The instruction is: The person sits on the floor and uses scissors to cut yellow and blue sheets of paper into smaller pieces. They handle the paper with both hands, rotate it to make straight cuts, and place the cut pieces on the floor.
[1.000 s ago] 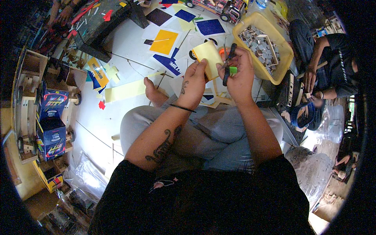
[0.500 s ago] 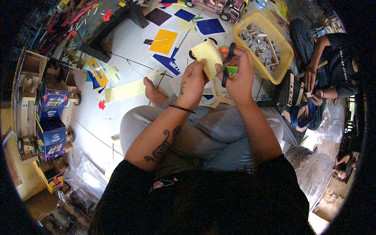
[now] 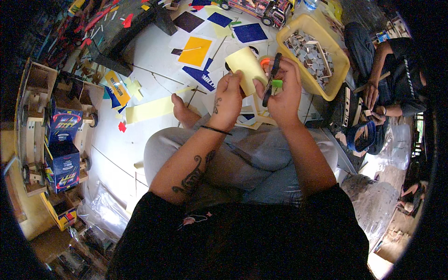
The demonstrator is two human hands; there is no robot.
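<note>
L hand (image 3: pixel 227 100) & R hand (image 3: pixel 285 91) were up front, nr each other, both gripping.
L forearm (image 3: pixel 193 163) ran from lower L up & to the R, tattoo (image 3: pixel 190 178) on its side, a 2nd small one (image 3: pixel 217 105) nr the wrist; L thumb was out straight, pointing fwd, other fingers mostly hidden. R forearm (image 3: pixel 311 161) ran from lower R up & slightly L; R fingers were bent, pts of them hidden. Both arms reached fwd from blk sleeves (image 3: pixel 158 210). Legs (image 3: pixel 219 158) were folded below, w/ 1 bare foot (image 3: pixel 183 113) visible L of the hands.
</note>
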